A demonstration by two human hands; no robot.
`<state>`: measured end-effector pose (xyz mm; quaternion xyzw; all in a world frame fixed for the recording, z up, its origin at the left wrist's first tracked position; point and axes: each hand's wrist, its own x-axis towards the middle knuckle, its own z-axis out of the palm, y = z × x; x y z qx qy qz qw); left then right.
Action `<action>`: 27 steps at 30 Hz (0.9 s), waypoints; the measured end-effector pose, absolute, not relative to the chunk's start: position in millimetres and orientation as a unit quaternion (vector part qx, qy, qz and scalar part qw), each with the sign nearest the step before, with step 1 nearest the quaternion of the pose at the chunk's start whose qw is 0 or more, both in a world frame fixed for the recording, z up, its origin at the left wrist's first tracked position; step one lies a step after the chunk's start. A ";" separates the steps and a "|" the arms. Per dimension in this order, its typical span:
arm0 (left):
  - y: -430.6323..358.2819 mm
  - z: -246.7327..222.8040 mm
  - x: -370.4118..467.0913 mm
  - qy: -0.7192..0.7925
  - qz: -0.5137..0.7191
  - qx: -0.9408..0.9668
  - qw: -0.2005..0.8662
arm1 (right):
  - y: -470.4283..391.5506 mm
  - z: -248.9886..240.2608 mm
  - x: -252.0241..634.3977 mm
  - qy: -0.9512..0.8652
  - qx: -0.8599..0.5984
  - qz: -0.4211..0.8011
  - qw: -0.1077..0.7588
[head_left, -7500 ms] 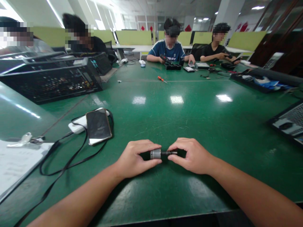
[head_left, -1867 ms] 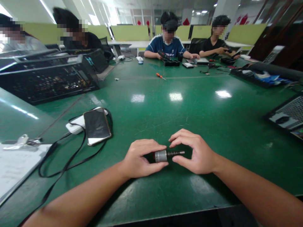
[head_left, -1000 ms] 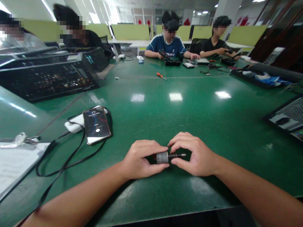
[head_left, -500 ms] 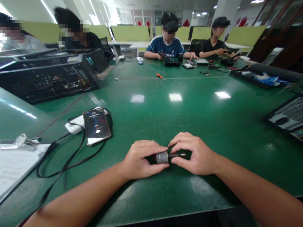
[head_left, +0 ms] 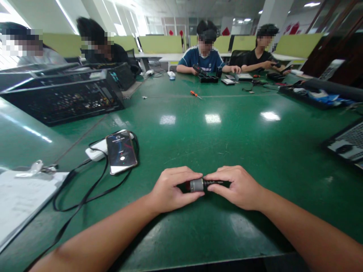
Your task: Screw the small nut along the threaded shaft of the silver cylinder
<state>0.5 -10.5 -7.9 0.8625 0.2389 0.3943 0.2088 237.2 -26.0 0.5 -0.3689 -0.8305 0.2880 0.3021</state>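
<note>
Low over the near edge of the green table, my left hand is closed round a small grey metal cylinder, with thumb below and fingers above. The cylinder's left end looks dark red and is partly hidden in the palm. A thin shaft with a spring coiled on it sticks out of the right end, lying level. My right hand pinches this shaft close to the cylinder, thumb and forefinger on either side. The shaft's tip points into the hollow of my right hand.
Left lie a phone on a white block, a black strap and a clipboard with papers. Black computer cases stand behind. An orange screwdriver lies farther off. Several people sit across the table; one handles parts.
My right thumb and fingers have closed in on the base of the shaft, where they were spread around it before. The view has shifted slightly; the left hand keeps its hold.
</note>
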 end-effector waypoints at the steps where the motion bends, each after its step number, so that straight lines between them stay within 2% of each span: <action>1: -9.5 -7.3 0.2 0.250 0.375 0.866 0.216 | -24.9 0.9 237.1 -0.824 -0.378 0.306 0.291; 5: 13.1 10.3 -21.0 0.327 0.309 0.869 0.207 | -16.8 -1.0 238.4 -0.769 -0.429 0.408 0.243; 8: 51.4 35.1 -64.0 0.542 0.371 0.752 0.063 | -9.4 -8.3 240.9 -0.732 -0.455 0.453 0.228; 10: 77.6 48.4 -95.8 0.683 0.309 0.660 -0.047 | -5.6 -13.5 242.4 -0.720 -0.462 0.463 0.231; 12: 96.6 54.6 -119.3 0.777 0.216 0.591 -0.030 | -3.4 -16.8 243.0 -0.709 -0.466 0.476 0.233; 15: 108.4 52.2 -130.4 0.799 0.155 0.581 -0.007 | -2.2 -17.4 242.2 -0.699 -0.467 0.488 0.234; 27: 106.9 51.5 -126.7 0.797 0.189 0.574 0.005 | -0.8 -12.8 240.7 -0.692 -0.470 0.500 0.227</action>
